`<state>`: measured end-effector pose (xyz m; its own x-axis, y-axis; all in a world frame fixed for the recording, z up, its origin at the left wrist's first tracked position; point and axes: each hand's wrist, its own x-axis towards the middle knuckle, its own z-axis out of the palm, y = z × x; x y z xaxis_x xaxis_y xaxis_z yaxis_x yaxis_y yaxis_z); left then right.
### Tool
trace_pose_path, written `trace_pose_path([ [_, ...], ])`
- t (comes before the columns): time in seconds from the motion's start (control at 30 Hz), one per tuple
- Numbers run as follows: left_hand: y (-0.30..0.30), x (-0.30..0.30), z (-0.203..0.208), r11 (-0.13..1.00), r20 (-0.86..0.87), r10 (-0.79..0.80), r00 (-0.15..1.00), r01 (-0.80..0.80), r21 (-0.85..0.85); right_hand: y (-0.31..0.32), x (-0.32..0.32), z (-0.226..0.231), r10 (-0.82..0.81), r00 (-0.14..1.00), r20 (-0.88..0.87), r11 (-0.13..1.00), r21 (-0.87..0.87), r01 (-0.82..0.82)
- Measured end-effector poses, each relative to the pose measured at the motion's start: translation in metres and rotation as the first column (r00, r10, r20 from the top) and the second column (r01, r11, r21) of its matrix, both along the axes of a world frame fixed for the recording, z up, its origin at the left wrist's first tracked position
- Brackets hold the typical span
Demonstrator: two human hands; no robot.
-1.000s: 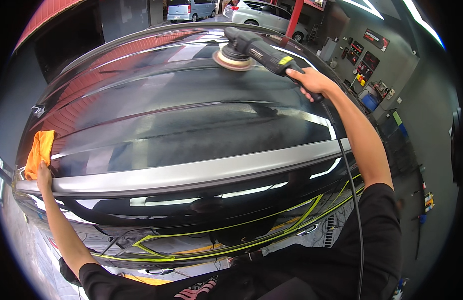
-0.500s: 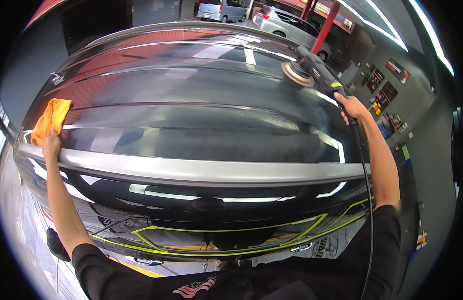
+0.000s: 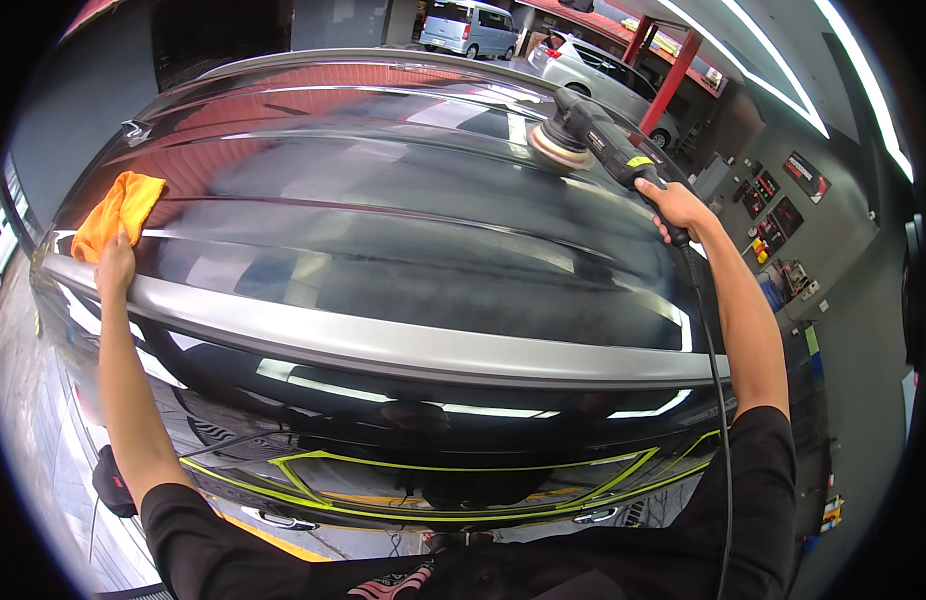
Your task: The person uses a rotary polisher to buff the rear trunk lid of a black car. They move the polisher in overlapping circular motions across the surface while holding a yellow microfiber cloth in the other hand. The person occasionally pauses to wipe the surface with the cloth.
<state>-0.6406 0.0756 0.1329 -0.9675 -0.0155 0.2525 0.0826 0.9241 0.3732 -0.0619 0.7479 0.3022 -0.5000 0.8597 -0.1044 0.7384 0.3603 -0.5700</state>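
One black polisher (image 3: 593,128) sits pad-down on the black car roof (image 3: 383,225), its handle gripped by the right hand (image 3: 673,208). Its single cord (image 3: 727,480) crosses the silver roof rail (image 3: 403,345). The left hand (image 3: 116,265) clasps one orange cloth (image 3: 123,208). Beyond stand two vans (image 3: 470,30), one partly behind a red pillar (image 3: 673,80). Since half a second ago, the polisher has shifted left.

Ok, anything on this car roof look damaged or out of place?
No clear damage shows. The one oddity is a cloudy haze across the black roof, dulling its shine. The orange cloth in the left hand and polisher in the right hand seem fine.
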Motion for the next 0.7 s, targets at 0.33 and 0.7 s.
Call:
trace_pose_path([
  [0.33, 0.019, 0.023, 0.009, 1.0, -0.079, -0.005, 0.997, 0.004, -0.017, -0.004, -0.065, 0.002, 0.104, 0.994, 0.033, 0.994, 0.023, -0.105],
  [0.7, 0.031, 0.044, 0.02, 1.0, -0.085, 0.009, 0.996, -0.01, -0.006, -0.045, -0.161, 0.008, 0.304, 0.951, 0.045, 0.951, 0.041, -0.306],
])
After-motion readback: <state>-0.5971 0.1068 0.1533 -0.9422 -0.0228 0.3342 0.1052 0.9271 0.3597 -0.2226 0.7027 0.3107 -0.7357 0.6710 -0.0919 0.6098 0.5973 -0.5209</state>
